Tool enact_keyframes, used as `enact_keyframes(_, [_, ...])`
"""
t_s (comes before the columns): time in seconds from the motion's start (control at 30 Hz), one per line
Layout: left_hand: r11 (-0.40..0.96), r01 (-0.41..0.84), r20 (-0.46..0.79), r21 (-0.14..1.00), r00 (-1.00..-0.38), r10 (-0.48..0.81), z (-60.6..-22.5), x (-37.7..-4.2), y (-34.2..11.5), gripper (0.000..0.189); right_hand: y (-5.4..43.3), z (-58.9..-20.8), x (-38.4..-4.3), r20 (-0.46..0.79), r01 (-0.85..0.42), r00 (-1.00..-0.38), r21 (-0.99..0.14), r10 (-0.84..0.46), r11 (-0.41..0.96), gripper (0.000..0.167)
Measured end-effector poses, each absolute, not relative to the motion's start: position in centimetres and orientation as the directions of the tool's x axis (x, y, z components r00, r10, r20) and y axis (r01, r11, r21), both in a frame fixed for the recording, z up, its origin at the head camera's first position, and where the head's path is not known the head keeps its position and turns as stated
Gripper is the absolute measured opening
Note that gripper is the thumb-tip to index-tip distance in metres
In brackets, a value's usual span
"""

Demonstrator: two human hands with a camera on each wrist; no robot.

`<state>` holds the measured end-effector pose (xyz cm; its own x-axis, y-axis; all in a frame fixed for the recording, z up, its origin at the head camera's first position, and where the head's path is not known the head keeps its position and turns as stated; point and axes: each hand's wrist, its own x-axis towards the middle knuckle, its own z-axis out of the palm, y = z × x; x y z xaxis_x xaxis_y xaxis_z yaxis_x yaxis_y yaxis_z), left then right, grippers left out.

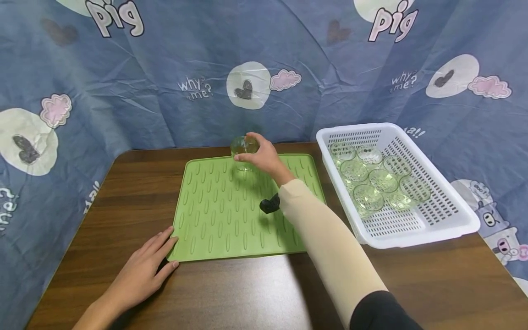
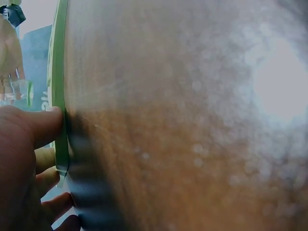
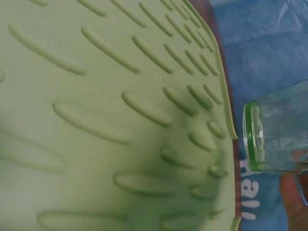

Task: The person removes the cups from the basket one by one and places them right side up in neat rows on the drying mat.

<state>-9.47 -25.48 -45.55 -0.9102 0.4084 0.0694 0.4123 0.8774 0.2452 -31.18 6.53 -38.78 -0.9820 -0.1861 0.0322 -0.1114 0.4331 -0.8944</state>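
My right hand (image 1: 266, 156) grips a clear drinking glass (image 1: 238, 146) from its right side, above the back part of a green ridged mat (image 1: 222, 206). In the right wrist view the thick base of the glass (image 3: 255, 137) shows apart from the mat surface (image 3: 101, 154), and fingers (image 3: 291, 192) hold it at the right edge of that view. With its fingers fairly straight and spread, my left hand (image 1: 142, 270) rests at the mat's front left corner. The left wrist view shows its thumb (image 2: 45, 125) touching the green mat edge (image 2: 58, 77).
A white perforated plastic basket (image 1: 449, 225) stands right of the mat, with several clear glasses (image 1: 368, 198) inside. The wooden table (image 1: 123, 197) backs onto a blue printed cloth (image 1: 173, 123). A small black device (image 1: 270, 204) sits at my right wrist.
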Motion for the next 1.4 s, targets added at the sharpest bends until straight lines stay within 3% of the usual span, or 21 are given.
enact_keyframes(0.7, [0.879, 0.408, 0.088, 0.246, -0.913, 0.399, -45.6, -9.3, -25.5, 0.058, -3.3, -40.9, -30.2, 0.044, -0.168, -0.953, -0.901, -0.299, 0.401, 0.084])
enact_keyframes(1.4, [0.887, 0.384, 0.067, 0.258, -0.923, 0.38, -45.3, -9.1, -25.2, 0.058, -4.7, -41.6, -30.6, 0.003, -0.144, -0.947, -0.898, -0.32, 0.415, 0.086])
